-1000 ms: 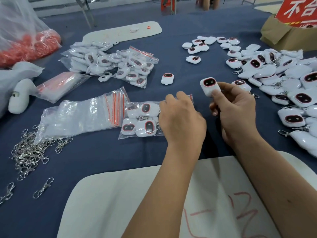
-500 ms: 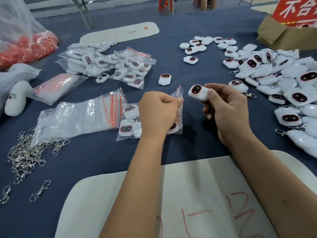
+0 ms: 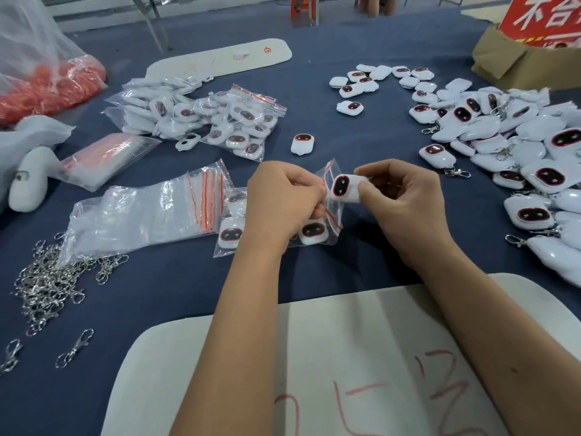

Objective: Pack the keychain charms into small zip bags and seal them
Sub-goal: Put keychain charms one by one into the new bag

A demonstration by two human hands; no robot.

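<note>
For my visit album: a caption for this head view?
Right hand slides a white charm into the zip bag that the left hand holds open.

The right hand [image 3: 405,202] now brings its white charm [image 3: 344,187] from out at the side up to the mouth of the zip bag [image 3: 330,196]. The left hand [image 3: 283,202] has lifted that mouth off the table and pinches it open beside the charm.
</note>
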